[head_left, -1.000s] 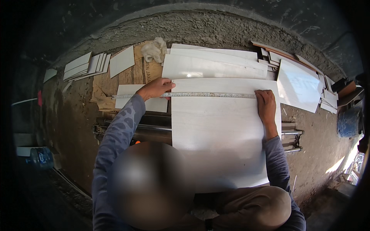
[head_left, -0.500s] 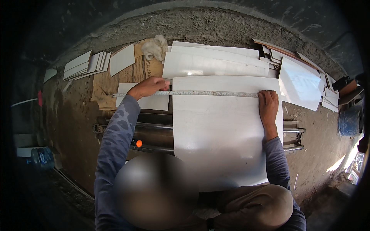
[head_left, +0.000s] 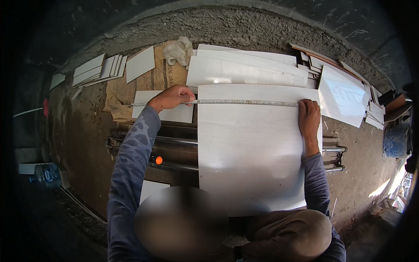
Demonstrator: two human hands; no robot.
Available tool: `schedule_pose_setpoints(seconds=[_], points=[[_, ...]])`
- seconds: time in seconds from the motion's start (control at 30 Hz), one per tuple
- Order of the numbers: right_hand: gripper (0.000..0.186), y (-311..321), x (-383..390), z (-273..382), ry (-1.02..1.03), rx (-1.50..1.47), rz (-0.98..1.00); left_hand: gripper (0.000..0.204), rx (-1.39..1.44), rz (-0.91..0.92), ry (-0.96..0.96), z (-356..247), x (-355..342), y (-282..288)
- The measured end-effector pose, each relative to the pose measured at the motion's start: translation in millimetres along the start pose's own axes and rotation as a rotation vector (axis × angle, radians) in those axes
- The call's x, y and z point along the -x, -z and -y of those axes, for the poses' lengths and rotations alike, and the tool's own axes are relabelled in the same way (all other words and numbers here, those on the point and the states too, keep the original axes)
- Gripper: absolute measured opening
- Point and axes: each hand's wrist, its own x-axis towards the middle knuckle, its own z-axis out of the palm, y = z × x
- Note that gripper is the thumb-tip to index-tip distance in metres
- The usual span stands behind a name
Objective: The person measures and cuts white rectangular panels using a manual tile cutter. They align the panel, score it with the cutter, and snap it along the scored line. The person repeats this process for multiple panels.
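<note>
A large white tile (head_left: 253,144) lies over a rail-type tile cutter (head_left: 176,140). Across the tile's far part runs a pale, worn measuring tape (head_left: 248,102), which continues left past the tile's edge. My left hand (head_left: 172,98) pinches the tape between thumb and fingers, just at the tile's left edge. Near the right edge, my right hand (head_left: 309,117) has its fingers curled down over the other end of the tape, hiding that end. Beneath my left forearm lies a smaller white tile piece (head_left: 179,114). An orange knob (head_left: 159,160) sits beside the cutter's near rail.
More white tiles (head_left: 244,72) lie stacked beyond the large one, with cut pieces (head_left: 342,94) at right and others (head_left: 98,72) at left. A pale rag (head_left: 178,51) rests on brown paper (head_left: 163,74). A blue bucket (head_left: 396,142) stands right; a clear bottle (head_left: 47,175) lies left.
My right hand has shifted slightly right, toward the tile's right edge, with the tape end. The fingers of my left hand have come to the tape at the left edge. The view has moved a little.
</note>
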Motion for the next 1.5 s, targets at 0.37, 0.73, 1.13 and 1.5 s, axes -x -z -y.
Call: schedule_pose_setpoints(seconds=[0.37, 0.73, 1.13, 1.5], points=[[0.037, 3, 8, -5, -0.369, -0.378, -0.128, 0.032, 0.091, -0.272, -0.174, -63, 43, 22], [0.059, 43, 23, 163, 0.075, -1.139, 0.675, 0.013, 0.744, -0.742, -1.034, -208, 146, -6], [0.031, 71, 15, 149, -0.683, -1.607, 0.326, 0.01, 1.017, -0.812, -0.432, -139, 80, -90], [0.025, 37, -10, 22, -0.763, -1.279, 0.278, 0.03, -0.456, -0.322, 0.05, -130, 70, -80]])
